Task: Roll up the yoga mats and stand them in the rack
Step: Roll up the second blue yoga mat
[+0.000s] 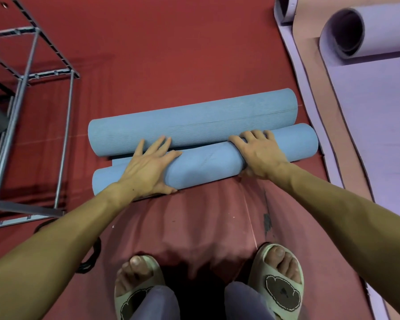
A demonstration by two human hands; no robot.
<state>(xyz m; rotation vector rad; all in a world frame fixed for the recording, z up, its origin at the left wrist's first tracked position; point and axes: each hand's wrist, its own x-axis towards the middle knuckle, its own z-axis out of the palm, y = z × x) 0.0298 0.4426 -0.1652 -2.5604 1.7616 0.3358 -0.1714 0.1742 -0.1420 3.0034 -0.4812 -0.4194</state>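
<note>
A blue yoga mat lies across the red floor as two parallel rolls: a far roll (194, 118) and a near roll (208, 162), touching along their length. My left hand (148, 169) presses flat on the left part of the near roll, fingers spread and reaching onto the far roll. My right hand (256, 153) curls over the right part of the near roll, fingers in the seam between the rolls. The grey metal rack (23, 77) stands at the left, apart from the rolls.
A lilac mat (367, 112) lies spread at the right, with a partly rolled lilac end (346, 31) at the top right and another roll (284, 8) above. My two sandalled feet (208, 285) stand on the red floor cover. A black cord (90, 257) lies near the rack.
</note>
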